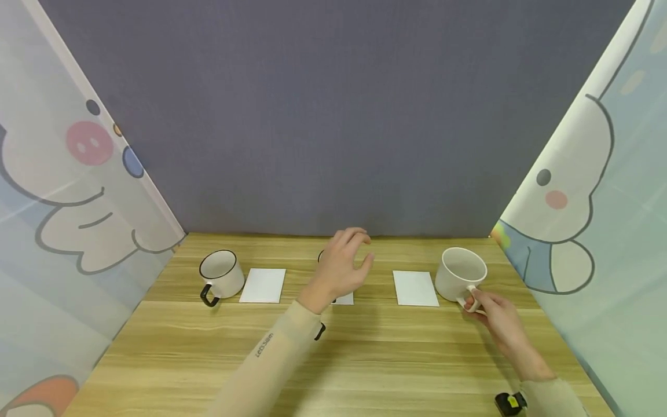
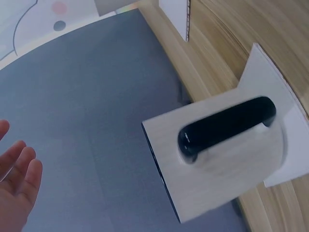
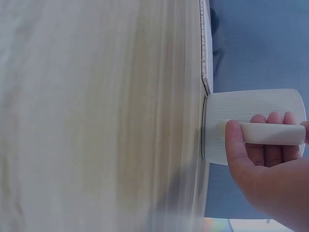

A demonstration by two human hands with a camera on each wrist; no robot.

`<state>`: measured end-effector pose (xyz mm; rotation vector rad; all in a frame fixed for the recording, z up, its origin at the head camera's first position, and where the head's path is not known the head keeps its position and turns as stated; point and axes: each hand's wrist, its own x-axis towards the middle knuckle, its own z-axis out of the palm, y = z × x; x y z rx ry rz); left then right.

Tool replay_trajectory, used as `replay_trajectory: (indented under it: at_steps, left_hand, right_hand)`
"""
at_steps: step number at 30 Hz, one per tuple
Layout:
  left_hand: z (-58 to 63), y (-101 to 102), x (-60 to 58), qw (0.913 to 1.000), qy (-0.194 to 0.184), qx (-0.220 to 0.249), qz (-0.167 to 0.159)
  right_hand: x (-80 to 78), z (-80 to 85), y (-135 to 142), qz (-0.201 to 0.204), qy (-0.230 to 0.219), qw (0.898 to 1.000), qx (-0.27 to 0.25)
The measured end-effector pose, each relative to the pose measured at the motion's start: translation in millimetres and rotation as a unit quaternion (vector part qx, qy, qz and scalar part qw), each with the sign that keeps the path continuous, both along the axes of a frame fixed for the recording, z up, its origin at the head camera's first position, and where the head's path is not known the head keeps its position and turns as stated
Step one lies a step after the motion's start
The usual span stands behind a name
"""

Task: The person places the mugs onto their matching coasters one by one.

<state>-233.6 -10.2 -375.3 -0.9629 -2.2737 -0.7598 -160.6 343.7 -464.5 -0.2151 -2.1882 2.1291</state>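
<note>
In the head view my left hand is raised over the middle of the table, fingers loosely bent and holding nothing. Behind it, mostly hidden, is a white mug with a black rim and black handle; the left wrist view shows it clear of the fingers. A white square lies at that mug's base. My right hand pinches the handle of a plain white mug, thumb on one side and fingers round the other. The right wrist view shows this mug upright, its base at the tabletop beside another white square.
Another white mug with black rim and handle stands at the left, next to a third white square. A dark grey panel closes the back of the wooden table, and cartoon-print sheets flank both sides.
</note>
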Motion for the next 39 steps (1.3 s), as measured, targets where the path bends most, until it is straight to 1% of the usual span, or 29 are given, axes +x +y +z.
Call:
replay_trajectory:
  at_steps: [5, 8, 17, 23, 32, 39]
  left_hand:
    - [1.5, 6.7, -1.3, 0.9999, -0.007, 0.004, -0.014]
    - [2.4, 11.1, -2.5, 0.9997, -0.016, 0.003, -0.016]
    - [-1.6, 28.1, -5.0, 0.9964, -0.074, -0.019, -0.035]
    - [-7.9, 38.4, -5.2, 0.9931, -0.107, -0.017, -0.046]
    - [-20.7, 49.6, -8.3, 0.9896, -0.138, -0.024, -0.035]
    - [-26.9, 53.5, -9.4, 0.9885, -0.147, -0.020, -0.027]
  right_hand:
    - [-0.3, -0.4, -1.2, -0.001, 0.003, 1.000, -0.002]
    - [-0.3, -0.9, -0.9, -0.001, 0.006, 1.000, -0.004]
    - [-1.0, -0.8, -1.5, 0.000, 0.005, 1.000, -0.002]
    - [-0.4, -1.9, -1.7, 0.000, 0.005, 1.000, -0.001]
    - [0.0, -1.7, -1.5, -0.005, 0.006, 1.000, -0.003]
    - [-1.0, -0.7, -2.8, -0.011, -0.003, 1.000, 0.018]
